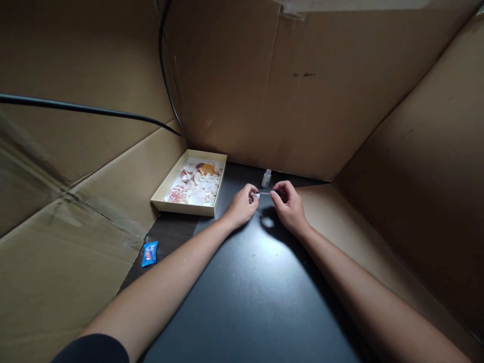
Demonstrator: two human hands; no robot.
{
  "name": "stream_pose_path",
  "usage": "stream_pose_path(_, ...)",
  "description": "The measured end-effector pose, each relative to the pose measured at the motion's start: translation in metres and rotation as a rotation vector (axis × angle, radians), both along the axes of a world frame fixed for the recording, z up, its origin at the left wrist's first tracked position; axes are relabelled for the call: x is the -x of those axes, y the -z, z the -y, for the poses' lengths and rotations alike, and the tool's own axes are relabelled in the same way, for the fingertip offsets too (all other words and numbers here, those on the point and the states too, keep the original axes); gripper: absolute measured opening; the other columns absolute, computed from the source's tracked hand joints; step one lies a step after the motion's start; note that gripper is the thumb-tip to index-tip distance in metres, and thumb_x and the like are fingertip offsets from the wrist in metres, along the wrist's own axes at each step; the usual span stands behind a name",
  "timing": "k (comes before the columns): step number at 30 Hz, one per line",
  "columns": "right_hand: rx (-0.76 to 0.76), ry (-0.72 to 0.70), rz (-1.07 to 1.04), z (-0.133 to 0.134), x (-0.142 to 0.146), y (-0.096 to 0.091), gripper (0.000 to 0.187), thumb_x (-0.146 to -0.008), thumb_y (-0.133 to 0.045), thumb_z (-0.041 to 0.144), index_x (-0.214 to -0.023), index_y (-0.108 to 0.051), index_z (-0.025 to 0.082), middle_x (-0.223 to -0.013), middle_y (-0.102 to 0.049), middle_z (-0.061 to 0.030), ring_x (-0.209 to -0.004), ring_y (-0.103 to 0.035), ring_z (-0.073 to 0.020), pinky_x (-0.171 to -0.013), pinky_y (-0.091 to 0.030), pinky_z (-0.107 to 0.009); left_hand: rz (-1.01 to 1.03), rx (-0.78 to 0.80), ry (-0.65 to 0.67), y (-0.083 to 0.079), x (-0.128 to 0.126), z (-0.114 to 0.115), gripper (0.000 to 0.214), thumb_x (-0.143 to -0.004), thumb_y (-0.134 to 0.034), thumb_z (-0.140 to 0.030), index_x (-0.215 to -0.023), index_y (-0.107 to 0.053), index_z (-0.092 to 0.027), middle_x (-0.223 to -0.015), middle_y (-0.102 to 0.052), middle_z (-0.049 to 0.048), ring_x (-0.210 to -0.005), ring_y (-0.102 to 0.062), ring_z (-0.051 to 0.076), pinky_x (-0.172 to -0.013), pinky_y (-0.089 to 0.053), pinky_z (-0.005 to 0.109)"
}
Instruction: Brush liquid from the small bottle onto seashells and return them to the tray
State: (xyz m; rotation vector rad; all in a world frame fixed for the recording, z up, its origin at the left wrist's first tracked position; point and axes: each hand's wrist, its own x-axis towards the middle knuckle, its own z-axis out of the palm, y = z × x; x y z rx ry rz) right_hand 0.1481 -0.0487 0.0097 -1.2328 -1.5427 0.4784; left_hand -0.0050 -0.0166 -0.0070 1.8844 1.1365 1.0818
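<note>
Above the dark tabletop [242,297], my left hand [242,205] and my right hand [290,207] face each other with closed fingers. Between them runs a thin, pale, see-through dropper-like tube [265,193]. Its right end meets a dark part within my right fingers, mostly hidden. My left fingertips pinch a small white piece at the tube's left end; its kind is too small to make out. Just behind the hands, a small whitish bottle [266,178] stands on the table, its narrow neck upward.
Left of the hands lies a shallow cream box [184,207] with seashell-like pieces inside. A small blue packet [149,253] rests near the table's left edge. Cardboard walls [242,91] enclose the back and sides. A black cable [86,107] crosses the upper left.
</note>
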Motion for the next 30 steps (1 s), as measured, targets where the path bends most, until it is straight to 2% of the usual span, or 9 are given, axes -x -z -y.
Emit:
stream_pose_path(8, -0.009, -0.001, 0.021, 0.0011, 0.0014, -0.0012, 0.013, -0.081, -0.056, 0.031, -0.086, -0.049, 0.022, -0.068, -0.049, 0.004, -0.057, -0.042, -0.011, -0.055, -0.034, -0.025, -0.048, -0.04, -0.007, -0.0023, 0.0003, 0.001, 0.023, -0.077, -0.051, -0.005, -0.097, -0.054, -0.017, -0.08, -0.055, -0.0005, -0.072, -0.051, 0.01, -0.07, -0.043, 0.024)
stream_pose_path(14, -0.034, -0.001, 0.054, 0.0004, 0.001, 0.0008, 0.013, -0.079, -0.057, 0.03, -0.086, -0.05, 0.022, -0.067, -0.048, 0.0044, -0.058, -0.041, -0.0111, -0.056, -0.034, -0.025, -0.055, -0.045, 0.0, -0.0028, 0.0006, 0.0006, 0.021, -0.078, -0.051, -0.006, -0.096, -0.055, -0.017, -0.083, -0.058, 0.001, -0.075, -0.053, 0.011, -0.072, -0.044, 0.025)
stream_pose_path(18, -0.031, -0.015, 0.029, 0.0006, 0.0005, 0.0004, 0.012, -0.083, -0.054, 0.032, -0.087, -0.05, 0.021, -0.069, -0.049, 0.0037, -0.058, -0.042, -0.0111, -0.056, -0.035, -0.025, -0.023, -0.001, -0.005, -0.0042, -0.0001, 0.0014, 0.018, -0.081, -0.052, -0.009, -0.097, -0.054, -0.016, -0.083, -0.059, 0.0013, -0.074, -0.054, 0.011, -0.071, -0.044, 0.025)
stream_pose_path(22, -0.042, 0.008, 0.05, 0.0002, 0.0005, 0.0008, 0.013, -0.08, -0.057, 0.031, -0.087, -0.05, 0.022, -0.067, -0.047, 0.0046, -0.058, -0.041, -0.011, -0.056, -0.034, -0.025, -0.013, 0.013, -0.007, -0.0032, -0.0002, 0.0016, 0.018, -0.083, -0.052, -0.013, -0.099, -0.054, -0.017, -0.079, -0.057, 0.0001, -0.071, -0.053, 0.011, -0.069, -0.042, 0.024)
stream_pose_path(30, -0.037, -0.007, 0.034, 0.0009, 0.0013, 0.0013, 0.013, -0.08, -0.057, 0.031, -0.086, -0.05, 0.022, -0.066, -0.048, 0.0044, -0.057, -0.041, -0.0113, -0.056, -0.034, -0.025, -0.001, -0.014, 0.001, 0.0012, -0.0007, 0.0003, 0.024, -0.078, -0.053, -0.008, -0.099, -0.051, -0.018, -0.076, -0.053, -0.0022, -0.068, -0.05, 0.009, -0.065, -0.04, 0.022)
